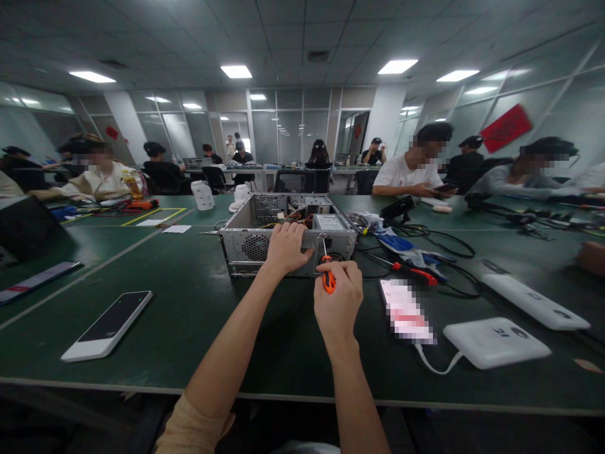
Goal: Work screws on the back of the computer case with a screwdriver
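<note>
An open metal computer case [248,247] lies on the green table in front of me, with wires and a drive bay visible inside. Over its near top edge my left hand [288,246] has its fingers bent, thumb against the near panel, gripping the case. My right hand [339,293] is closed around the orange and black handle of a screwdriver [328,277]. The shaft points up and away, its tip at the upper right of the near panel. Whether the tip sits in a screw is too small to tell.
Right of the case lie a red-handled tool [416,272], blue-and-white gloves [401,249] and black cables [454,236]. Nearer are a lit phone [406,312] and a white power bank [496,340] joined by cable. A white handheld device [108,325] lies left. People sit across the table.
</note>
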### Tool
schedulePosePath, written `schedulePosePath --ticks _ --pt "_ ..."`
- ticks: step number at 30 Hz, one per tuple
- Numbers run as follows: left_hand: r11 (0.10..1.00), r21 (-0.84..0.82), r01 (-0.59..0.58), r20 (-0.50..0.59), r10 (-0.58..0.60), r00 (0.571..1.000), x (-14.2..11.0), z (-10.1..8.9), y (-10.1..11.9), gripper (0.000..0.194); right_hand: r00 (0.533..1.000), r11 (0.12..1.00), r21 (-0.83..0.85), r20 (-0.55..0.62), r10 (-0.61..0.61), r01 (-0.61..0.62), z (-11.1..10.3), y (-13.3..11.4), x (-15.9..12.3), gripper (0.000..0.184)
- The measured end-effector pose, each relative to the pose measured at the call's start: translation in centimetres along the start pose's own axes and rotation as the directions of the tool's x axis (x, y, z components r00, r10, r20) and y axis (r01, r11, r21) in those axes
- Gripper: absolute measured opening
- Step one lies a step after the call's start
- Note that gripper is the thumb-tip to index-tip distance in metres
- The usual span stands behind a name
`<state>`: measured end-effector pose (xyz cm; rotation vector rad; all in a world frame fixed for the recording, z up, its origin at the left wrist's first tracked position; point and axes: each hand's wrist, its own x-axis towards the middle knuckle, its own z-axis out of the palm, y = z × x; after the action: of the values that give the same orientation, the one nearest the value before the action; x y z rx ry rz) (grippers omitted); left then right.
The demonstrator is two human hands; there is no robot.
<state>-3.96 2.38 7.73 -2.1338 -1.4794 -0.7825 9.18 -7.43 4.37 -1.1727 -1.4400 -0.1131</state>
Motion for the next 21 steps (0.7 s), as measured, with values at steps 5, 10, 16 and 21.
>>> schedulePosePath --ticks 5,10,16,21 --pt "1.000 0.006 0.004 0.010 -0.004 1.000 0.02 -0.13 0.17 0.040 0.998 0.999 -0.034 0.065 -0.011 0.014 -0.23 0.23 0.05 0.028" --pt "1.000 -0.006 0.013 0.020 -0.013 1.000 0.07 -0.23 0.18 0.041 0.994 0.999 -0.010 0.101 0.047 -0.046 -0.07 -0.07 0.08 0.019" --pt "1.000 0.007 0.014 0.019 -0.014 1.000 0.02 -0.23 0.17 0.041 0.976 0.966 0.154 0.105 0.192 -0.207 -0.13 -0.51 0.25 0.046" --pt "1.000 -0.006 0.008 0.006 -0.008 1.000 -0.01 -0.08 0.16 0.041 0.966 0.957 0.136 0.012 0.258 -0.257 -0.67 -0.12 0.66 0.028"
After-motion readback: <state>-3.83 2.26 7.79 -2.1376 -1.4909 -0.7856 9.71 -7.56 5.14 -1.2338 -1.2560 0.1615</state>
